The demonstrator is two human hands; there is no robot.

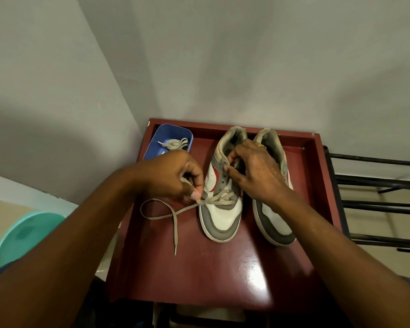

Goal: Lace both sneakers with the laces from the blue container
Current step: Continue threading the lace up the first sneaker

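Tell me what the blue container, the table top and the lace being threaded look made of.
The blue container looks like plastic: smooth, moulded rounded corners. The table top seems painted or lacquered wood, given its glossy glare. The lace is flat woven fabric, matt beige, lying limp.

Near half of red table [199, 268] left bare; entry open from near edge. Far and right edges closed by raised rim; grey wall [223, 67] just behind. Far-left corner taken by blue container [162, 134]. Centre blocked by left sneaker [223, 216] and right sneaker [272, 221], narrow gap between toes. Sneaker collars covered by right hand [256, 171]; space between container and left sneaker filled by left hand [173, 176]. Table left of left sneaker crossed by loose lace [173, 214]. Right side flanked closely by black metal rack [376, 182].
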